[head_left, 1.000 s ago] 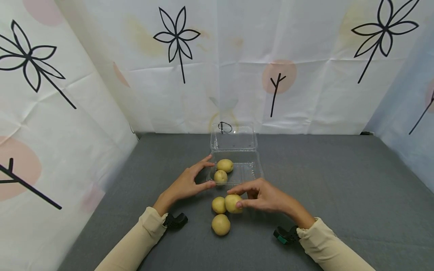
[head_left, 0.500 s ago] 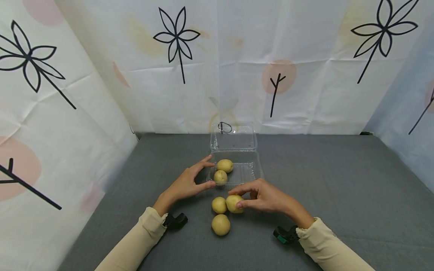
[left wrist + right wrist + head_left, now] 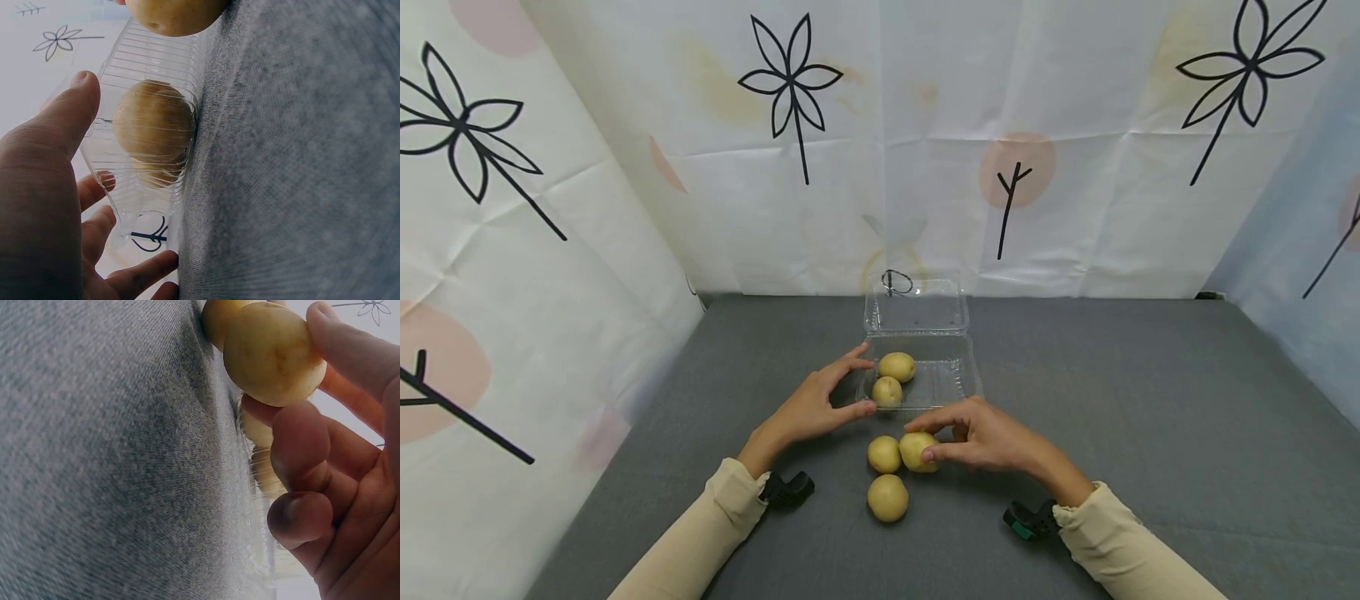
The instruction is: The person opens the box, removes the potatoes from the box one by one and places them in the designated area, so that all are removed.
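My right hand [image 3: 981, 435] pinches a pale yellow potato [image 3: 275, 355] between thumb and fingers, in front of the container. Right beside it is a second potato [image 3: 883, 454], and a third potato [image 3: 887, 498] lies nearer to me. A clear plastic clamshell container [image 3: 951, 385] stands behind them with its lid [image 3: 917, 310] raised back. Inside, on the left, are two potatoes, a rear potato [image 3: 897, 367] and a front potato [image 3: 155, 122]. My left hand [image 3: 816, 402] spreads along the container's left side, thumb at the front corner and fingers at the side wall.
A grey cloth [image 3: 1090, 383] covers the table. Behind it hangs a white curtain [image 3: 925, 167] with plant drawings, and more of it encloses the left and right sides. Black camera mounts [image 3: 788, 490] sit on both wrists.
The right hand and the potato in it have shifted very slightly to the right, then stayed nearly still. The left hand and the container hold their place.
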The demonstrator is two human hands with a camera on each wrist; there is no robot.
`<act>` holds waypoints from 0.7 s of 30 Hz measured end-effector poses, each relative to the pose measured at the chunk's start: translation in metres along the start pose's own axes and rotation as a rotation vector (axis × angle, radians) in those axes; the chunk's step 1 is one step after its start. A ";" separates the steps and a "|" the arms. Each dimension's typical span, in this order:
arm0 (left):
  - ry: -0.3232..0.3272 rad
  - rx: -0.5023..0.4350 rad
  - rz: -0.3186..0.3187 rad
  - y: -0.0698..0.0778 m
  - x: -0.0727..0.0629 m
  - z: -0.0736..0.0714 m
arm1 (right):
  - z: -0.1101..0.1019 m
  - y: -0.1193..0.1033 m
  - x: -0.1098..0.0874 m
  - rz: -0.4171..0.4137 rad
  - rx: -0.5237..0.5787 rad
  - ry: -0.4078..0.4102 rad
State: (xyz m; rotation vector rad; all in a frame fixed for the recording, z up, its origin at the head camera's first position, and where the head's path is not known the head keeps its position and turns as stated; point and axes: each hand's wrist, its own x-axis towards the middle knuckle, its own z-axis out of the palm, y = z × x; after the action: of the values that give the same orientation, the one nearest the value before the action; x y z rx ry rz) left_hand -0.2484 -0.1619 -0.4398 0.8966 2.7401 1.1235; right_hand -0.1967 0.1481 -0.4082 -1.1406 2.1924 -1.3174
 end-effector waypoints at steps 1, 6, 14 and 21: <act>-0.001 -0.002 0.000 0.000 0.000 0.000 | 0.000 0.000 0.000 0.001 0.001 -0.001; -0.002 0.001 -0.003 0.000 0.000 0.000 | 0.000 0.000 -0.001 0.017 0.008 -0.021; -0.003 0.001 0.002 0.001 0.000 0.000 | 0.000 0.000 -0.002 0.050 0.048 -0.108; -0.001 -0.008 0.005 0.002 0.000 0.000 | 0.000 0.004 -0.002 0.008 0.082 -0.178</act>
State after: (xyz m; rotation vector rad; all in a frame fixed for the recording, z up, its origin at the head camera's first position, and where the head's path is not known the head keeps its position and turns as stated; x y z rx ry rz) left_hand -0.2477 -0.1612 -0.4385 0.9033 2.7326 1.1335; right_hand -0.1970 0.1503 -0.4116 -1.1686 1.9964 -1.2401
